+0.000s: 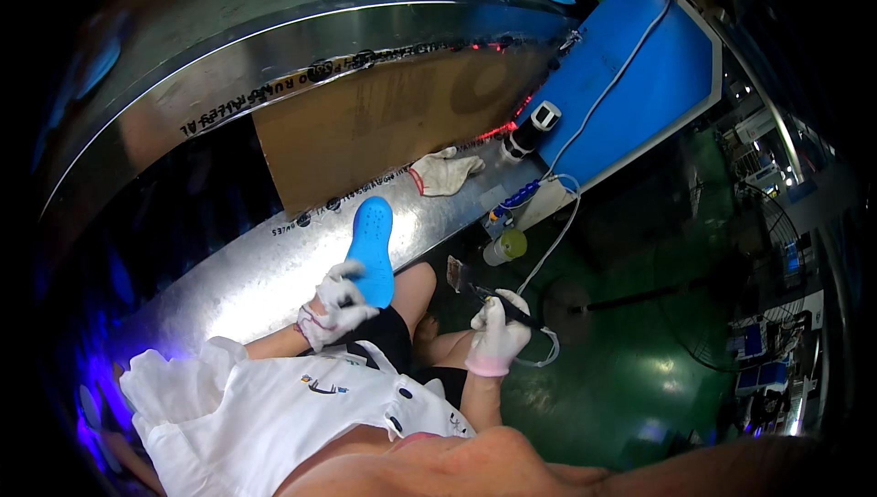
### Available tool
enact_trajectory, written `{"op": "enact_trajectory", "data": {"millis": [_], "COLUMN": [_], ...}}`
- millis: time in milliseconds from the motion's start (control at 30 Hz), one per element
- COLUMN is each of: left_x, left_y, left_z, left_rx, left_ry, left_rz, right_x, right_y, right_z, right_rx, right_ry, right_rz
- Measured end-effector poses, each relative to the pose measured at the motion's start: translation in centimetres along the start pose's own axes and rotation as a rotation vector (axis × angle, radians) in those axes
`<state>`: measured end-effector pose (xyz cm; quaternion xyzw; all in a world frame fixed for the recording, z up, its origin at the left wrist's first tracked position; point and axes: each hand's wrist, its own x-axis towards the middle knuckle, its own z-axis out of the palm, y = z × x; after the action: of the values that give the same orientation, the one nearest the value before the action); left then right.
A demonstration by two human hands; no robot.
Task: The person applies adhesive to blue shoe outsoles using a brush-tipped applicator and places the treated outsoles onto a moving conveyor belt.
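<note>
While the right hand point(499, 331) grips a tool point(517, 311), the left hand point(336, 312) pinches a likely light, bendy insole point(372, 243); hold its edge.

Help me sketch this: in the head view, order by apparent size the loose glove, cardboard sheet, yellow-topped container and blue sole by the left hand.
Cardboard sheet
Blue sole
Loose glove
Yellow-topped container

Insole point(372, 237) L of tool point(517, 312); glove point(444, 174) on bench point(274, 280) bhd, btwn.

The ledge point(256, 287) looks glossy metal, the panel point(365, 127) matt cardboard, the insole point(371, 243) matt plastic.
</note>
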<state>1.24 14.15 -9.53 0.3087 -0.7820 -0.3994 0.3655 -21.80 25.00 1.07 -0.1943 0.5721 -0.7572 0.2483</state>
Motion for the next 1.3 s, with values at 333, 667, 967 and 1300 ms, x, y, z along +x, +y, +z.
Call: {"op": "enact_trajectory", "data": {"millis": [333, 667, 967, 1300], "left_x": [7.7, 6.3, 6.5, 6.1], "left_y": [-2.3, 1.6, 4.7, 7.7], "left_z": [-0.8, 5.1, 2.6, 3.3], "left_rx": [-1.81, -1.995, -1.894, -2.012], "left_ry": [0.074, -0.053, -0.118, -0.357], "left_rz": [-0.904, -0.838, -0.559, -0.431], "right_x": [-0.3, 5.5, -0.7, 0.9], "right_y": [1.1, 4.2, -2.0, -2.1], "right_z": [0.9, 5.2, 7.0, 6.9], "right_rx": [0.134, -0.363, -0.676, -0.4], "right_ry": [-0.105, -0.148, -0.5, -0.332], "right_rz": [0.094, 0.025, -0.249, -0.259]}}
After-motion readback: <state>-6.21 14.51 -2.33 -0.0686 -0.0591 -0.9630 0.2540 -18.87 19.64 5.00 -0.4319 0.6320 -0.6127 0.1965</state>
